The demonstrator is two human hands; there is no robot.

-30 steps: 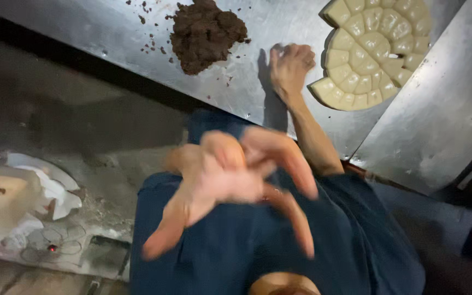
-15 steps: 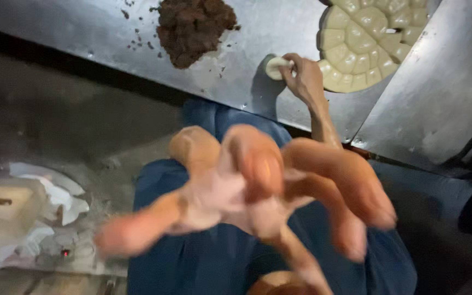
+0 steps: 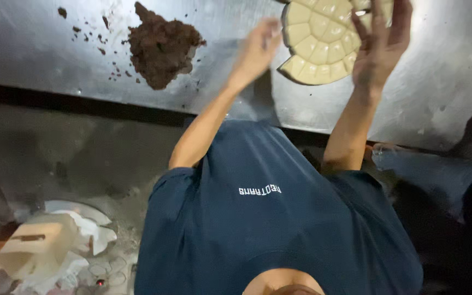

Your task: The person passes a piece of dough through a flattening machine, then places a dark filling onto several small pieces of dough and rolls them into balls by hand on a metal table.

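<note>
A heap of dark brown crumbly filling (image 3: 160,49) is sitting on the grey steel counter (image 3: 39,54), well apart from the pale round sectioned dough slab (image 3: 323,41); bare steel is lying between them, partly occupied by the left hand (image 3: 258,49).

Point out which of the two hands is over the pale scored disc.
The right hand: it lies open over the pale disc. The blurred left hand is beside the disc's left edge, over the bare steel table.
</note>
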